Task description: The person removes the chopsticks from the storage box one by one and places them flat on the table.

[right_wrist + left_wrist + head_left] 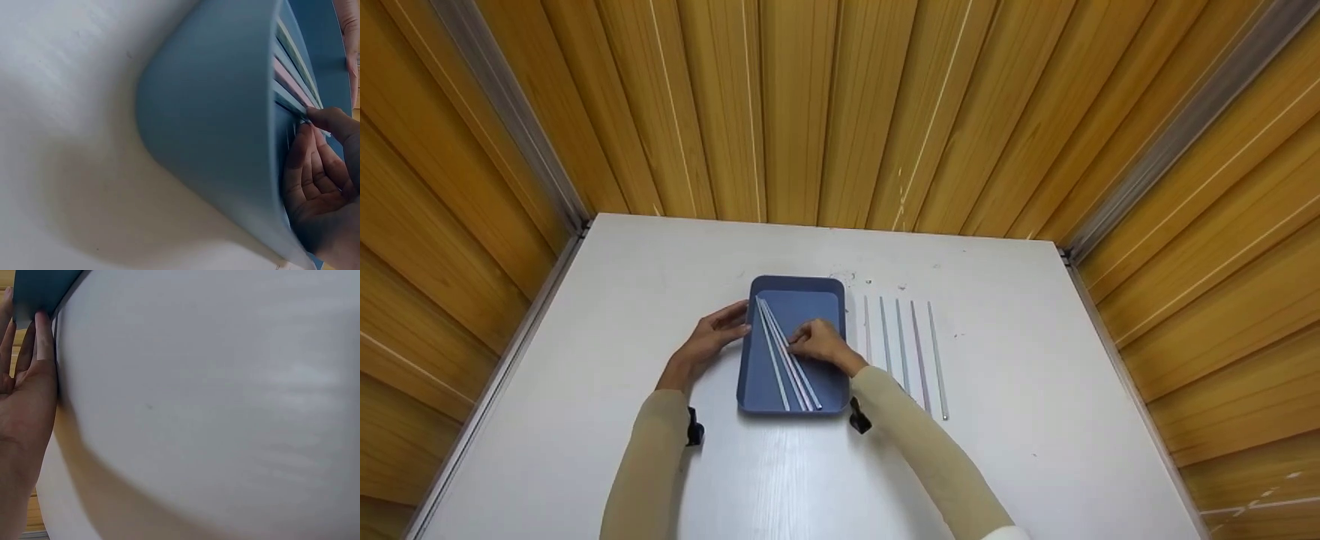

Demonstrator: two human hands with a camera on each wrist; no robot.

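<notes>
A blue rectangular tray (pixel 817 307) lies on the white table. Several thin pastel chopsticks (pixel 776 360) rest inside it, fanned out toward the near end and bunched at the far left. My right hand (pixel 819 341) reaches over the tray's right side. Its thumb and forefinger pinch a chopstick (pixel 289 101) at the right of the bunch, while the other fingers curl beneath. At the tray's left wall, my left hand (pixel 711 336) touches the side with extended fingers (pixel 44 337). Partly behind the right forearm, several more chopsticks (pixel 916 341) lie side by side on the table.
The white table (pixel 645 262) meets wood-patterned panels (pixel 799 112) at the back and sides. Small dark specks (pixel 901 287) mark its surface beyond the row of chopsticks. A black wrist-worn device (pixel 859 417) sits beside the tray's near right corner.
</notes>
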